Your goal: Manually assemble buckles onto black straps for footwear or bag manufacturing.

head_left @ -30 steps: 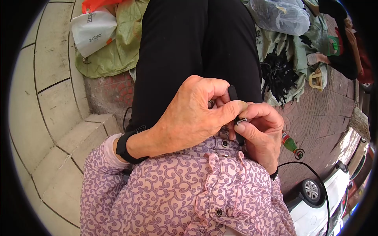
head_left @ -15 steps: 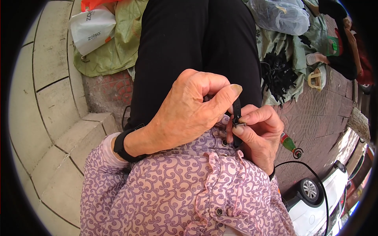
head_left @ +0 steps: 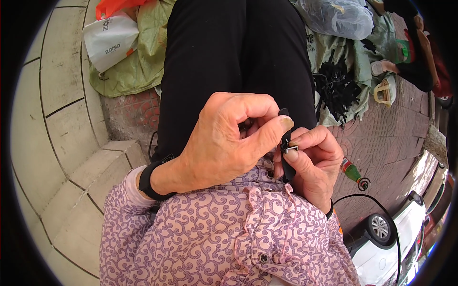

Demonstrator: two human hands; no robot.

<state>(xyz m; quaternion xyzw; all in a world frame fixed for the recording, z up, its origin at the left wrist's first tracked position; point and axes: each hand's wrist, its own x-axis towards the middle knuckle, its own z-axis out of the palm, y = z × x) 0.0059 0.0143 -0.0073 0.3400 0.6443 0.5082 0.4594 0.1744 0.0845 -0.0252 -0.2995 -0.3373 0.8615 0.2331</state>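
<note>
The left hand (head_left: 224, 143) is curled into a loose fist above the lap, its thumb stretched out to the right so that the thumb tip presses against a narrow black strap (head_left: 286, 152). The fingers fold inward toward the palm, and what they may hold inside cannot be seen. A black wristband (head_left: 147, 181) circles the wrist behind this hand.

The right hand (head_left: 312, 162) sits just to the right of the left, touching it at the strap. Its thumb and forefinger are pinched together on the strap, right at a small silver metal buckle (head_left: 291, 148) threaded on it. The strap runs upright between the two hands, its upper end poking out above the left thumb and its lower end dropping toward the patterned pink shirt (head_left: 229, 238) below both hands.

Beyond the hands are the person's black trousers (head_left: 234, 52). Farther out from the right hand, a heap of black straps (head_left: 336, 86) lies on a green cloth (head_left: 334, 47), with a clear plastic bag (head_left: 336, 16) past it. Up and left of the left hand, a white bag (head_left: 107, 43) rests on a green sack (head_left: 143, 62). A green bottle (head_left: 352, 171) lies on the brick pavement (head_left: 381, 143) just right of the right hand.
</note>
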